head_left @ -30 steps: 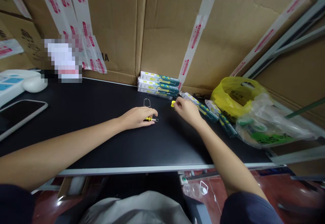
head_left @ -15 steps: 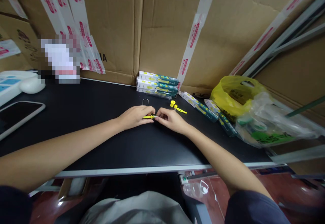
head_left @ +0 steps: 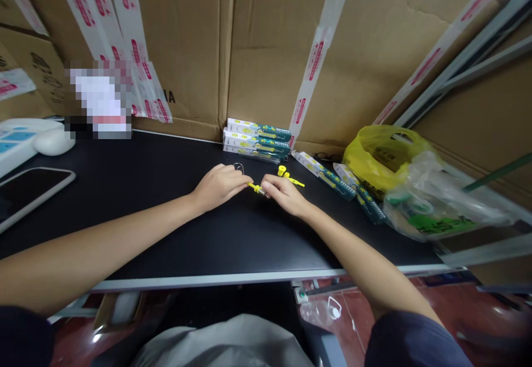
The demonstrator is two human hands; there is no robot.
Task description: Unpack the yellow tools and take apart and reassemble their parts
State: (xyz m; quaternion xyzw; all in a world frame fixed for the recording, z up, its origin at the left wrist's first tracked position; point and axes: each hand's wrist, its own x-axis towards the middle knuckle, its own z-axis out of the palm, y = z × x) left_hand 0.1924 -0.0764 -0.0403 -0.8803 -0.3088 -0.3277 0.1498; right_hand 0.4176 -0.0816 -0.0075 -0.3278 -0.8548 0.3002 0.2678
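In front of me, a slim yellow tool with a metal end [head_left: 256,188] spans the gap between my hands, above the black table. My left hand [head_left: 222,187] is closed on its left part, thumb and fingers pressed together. The fingers of my right hand [head_left: 283,194] pinch around the metal end and hide part of it. Behind my left hand stands a bent metal wire loop [head_left: 238,167], partly covered by the fingers. Small yellow plastic parts [head_left: 282,171] lie just beyond my right hand, one of them a narrow yellow piece [head_left: 296,182].
Printed boxes [head_left: 256,142] are stacked against the cardboard wall, with loose boxes [head_left: 326,176] to their right. At right sit a yellow plastic bag [head_left: 366,156] and a clear plastic bag [head_left: 440,203]. A phone [head_left: 31,192] and a white power strip [head_left: 25,137] lie at left.
My left hand has shifted slightly away and to the left along the tool, covering more of the wire loop. More of the tool shows between my hands, now tilted down toward the right.
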